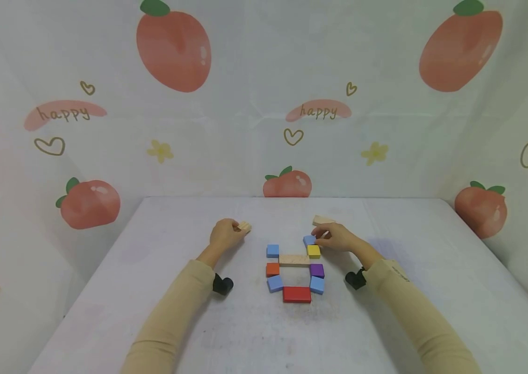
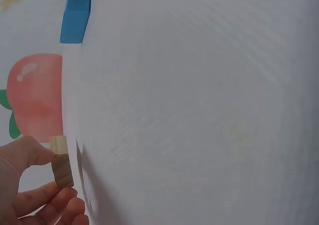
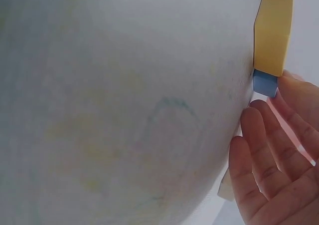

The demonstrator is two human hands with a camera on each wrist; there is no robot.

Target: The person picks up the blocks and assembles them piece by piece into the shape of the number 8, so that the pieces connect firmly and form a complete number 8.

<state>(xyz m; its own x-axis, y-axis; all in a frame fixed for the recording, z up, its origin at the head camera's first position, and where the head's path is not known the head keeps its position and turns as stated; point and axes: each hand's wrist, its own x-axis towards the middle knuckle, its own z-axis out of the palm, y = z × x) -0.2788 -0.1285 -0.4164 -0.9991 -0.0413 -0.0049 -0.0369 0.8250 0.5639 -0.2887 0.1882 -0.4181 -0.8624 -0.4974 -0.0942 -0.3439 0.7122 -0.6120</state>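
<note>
My left hand (image 1: 227, 234) pinches a plain wooden block (image 2: 62, 162) between thumb and fingers, left of the block arrangement. In the head view, only the end of this wooden block shows past the fingertips. At the arrangement's far right corner, my right hand (image 1: 337, 237) pinches a blue block (image 1: 309, 240) with thumb and forefinger. Its other fingers (image 3: 259, 155) are extended loosely. Right in front of that blue block is a yellow block (image 1: 313, 252). In the right wrist view, the yellow block hides much of the blue one.
A wooden plank (image 1: 294, 260) spans the arrangement's middle. Around it lie a blue block (image 1: 273, 251), an orange block (image 1: 273, 269), a purple block (image 1: 317, 270), two more blue blocks and a red block (image 1: 297, 294). Behind my right hand lies another wooden block (image 1: 323, 220).
</note>
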